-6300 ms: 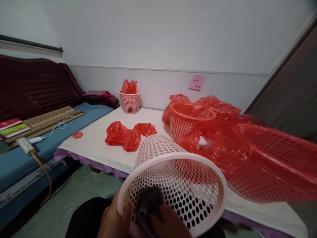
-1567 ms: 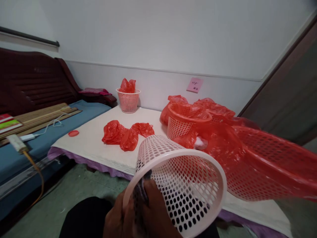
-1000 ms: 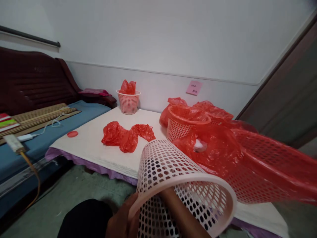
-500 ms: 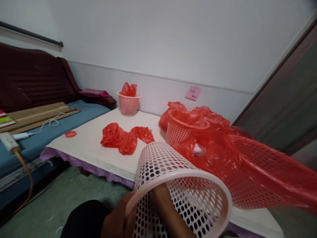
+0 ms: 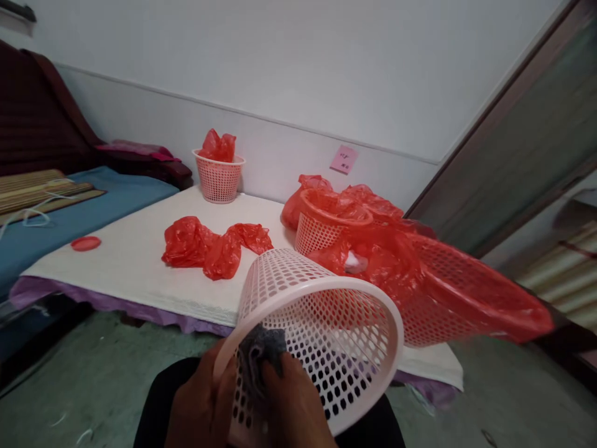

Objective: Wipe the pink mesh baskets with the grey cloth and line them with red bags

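A white plastic basket (image 5: 321, 287) with a holed wall lies tilted on its side over my lap, its mouth towards me. My left hand (image 5: 198, 398) grips the basket's rim at the left. Inside the mouth, my right hand (image 5: 293, 392) is closed on a dark grey cloth (image 5: 261, 358), pressed near the inner left wall. Past the basket, a crumpled red plastic bag (image 5: 205, 246) lies on the white-covered table (image 5: 135, 274). To the right, a red bag covers a basket (image 5: 471, 298) lying on its side.
At the back left of the table stands a pinkish basket (image 5: 219, 180) with a red bag in it. A red lid (image 5: 86, 243) lies near the left edge. An orange-rimmed basket (image 5: 321, 231) stands among red bags. A pink note (image 5: 344, 159) sticks to the wall.
My right hand has drawn back from deep in the basket towards its mouth, so the grey cloth now shows. The view has turned right. My left hand still holds the rim.
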Available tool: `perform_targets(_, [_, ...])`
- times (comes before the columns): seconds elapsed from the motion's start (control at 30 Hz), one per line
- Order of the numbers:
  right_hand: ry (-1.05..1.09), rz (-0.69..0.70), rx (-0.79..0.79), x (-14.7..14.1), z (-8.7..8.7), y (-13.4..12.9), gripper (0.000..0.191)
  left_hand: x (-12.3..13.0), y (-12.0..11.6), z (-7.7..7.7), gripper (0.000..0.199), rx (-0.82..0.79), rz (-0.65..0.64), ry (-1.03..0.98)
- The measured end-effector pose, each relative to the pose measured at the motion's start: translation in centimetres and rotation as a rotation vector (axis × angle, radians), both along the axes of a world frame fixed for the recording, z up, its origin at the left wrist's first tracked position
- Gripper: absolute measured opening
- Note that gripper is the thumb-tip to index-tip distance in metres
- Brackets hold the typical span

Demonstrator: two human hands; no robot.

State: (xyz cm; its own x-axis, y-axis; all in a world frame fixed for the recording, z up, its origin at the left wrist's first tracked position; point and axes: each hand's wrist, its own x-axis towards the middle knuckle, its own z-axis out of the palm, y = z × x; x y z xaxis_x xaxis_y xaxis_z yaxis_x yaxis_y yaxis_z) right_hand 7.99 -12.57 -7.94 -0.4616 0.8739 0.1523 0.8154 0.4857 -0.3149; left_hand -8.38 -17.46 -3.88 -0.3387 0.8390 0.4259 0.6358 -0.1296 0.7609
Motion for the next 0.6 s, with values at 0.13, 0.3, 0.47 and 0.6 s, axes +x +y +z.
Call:
perform_targets(0.13, [-0.143, -0.119, 0.013, 1.4, 1.7, 0.3, 0.045, 0.1, 0.5, 0.2, 0.022, 0.044, -0.041, 0.044])
perform_targets(0.3, [-0.007, 0.116, -0.144, 0.5, 2.1, -2.7, 0.05, 0.7, 0.8, 0.6, 0.023, 0.058, 0.035, 0.093])
perform_targets(0.47, [-0.219, 0.054, 0.03, 1.9, 1.2, -3.3, 0.035, 0.3, 1.3, 1.6, 0.029, 0.072, 0.061, 0.185])
perform_targets(0.6, [-0.304, -0.045, 0.229, 4.6, 0.6, -2.6, 0.02, 0.1, 2.5, 2.8, 0.03, 0.048, 0.056, 0.212])
